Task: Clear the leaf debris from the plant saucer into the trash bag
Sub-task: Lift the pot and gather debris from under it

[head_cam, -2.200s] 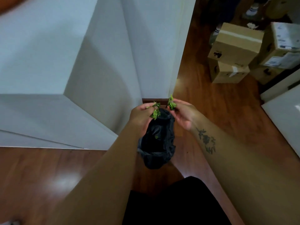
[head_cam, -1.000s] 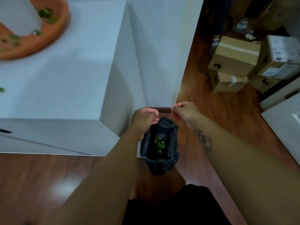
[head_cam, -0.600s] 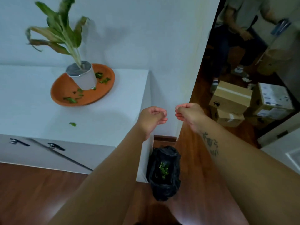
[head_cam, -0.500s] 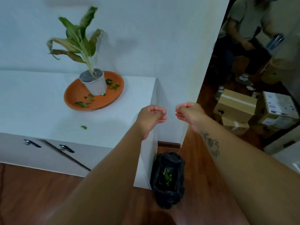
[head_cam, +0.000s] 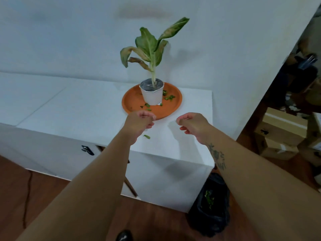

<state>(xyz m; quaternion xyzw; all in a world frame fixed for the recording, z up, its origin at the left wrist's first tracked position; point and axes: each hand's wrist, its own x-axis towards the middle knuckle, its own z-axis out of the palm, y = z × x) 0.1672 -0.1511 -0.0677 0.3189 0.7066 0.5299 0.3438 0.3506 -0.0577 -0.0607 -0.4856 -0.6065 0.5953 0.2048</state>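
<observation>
An orange plant saucer sits on a white cabinet, with a white pot and a droopy green plant standing in it. Green leaf bits lie in the saucer around the pot, and one leaf scrap lies on the cabinet top. My left hand hovers at the saucer's near rim, fingers curled and empty. Just right of the saucer, my right hand is curled and empty too. On the floor by the cabinet's right corner stands the black trash bag, with leaf bits inside.
Dark handles mark the cabinet front. Cardboard boxes are stacked on the wooden floor at the right, where a seated person is partly visible. A white wall runs behind the cabinet.
Both hands dropped their leaf pieces into the bag, closed, and rose from the bag up to the saucer's near rim. My view swung up and right onto the plant.
</observation>
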